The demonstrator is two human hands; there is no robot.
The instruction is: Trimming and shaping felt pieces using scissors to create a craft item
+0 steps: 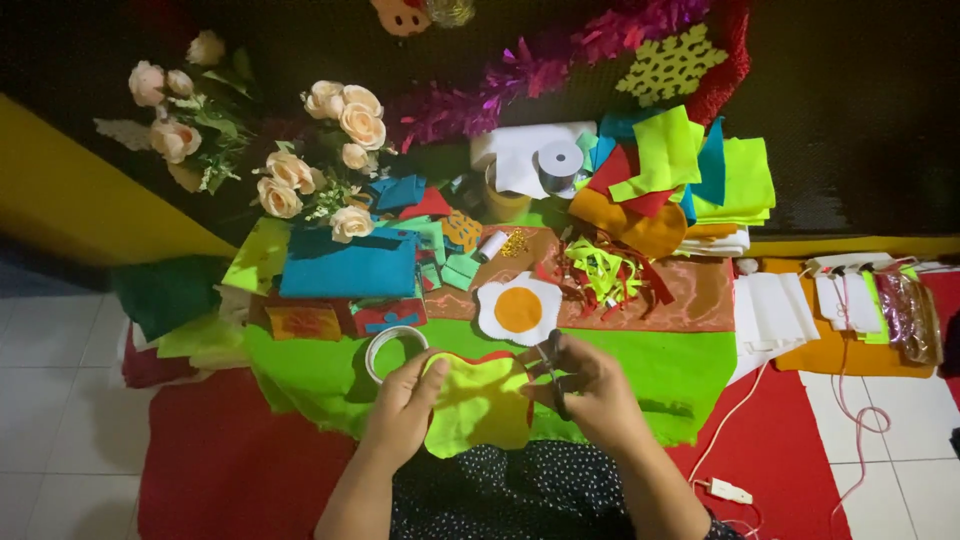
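My left hand (400, 405) grips the left edge of a yellow-green felt piece (478, 405) with a wavy outline, held just above my lap. My right hand (595, 390) is closed around dark scissors (553, 368), whose blades meet the felt's upper right edge. A red felt layer shows just behind the felt's top rim. Right beyond the scissors lies a felt fried egg (518, 308), white with an orange centre.
A tape roll (390, 348) lies on the bright green felt sheet (690, 375). Felt stacks (690, 170), a blue sheet (350, 268), scrap strips (605, 272), a ribbon spool (560, 162), cream fabric roses (320, 150), tinsel and white sheets (775, 310) crowd the far side. A corded tool (730, 490) lies right.
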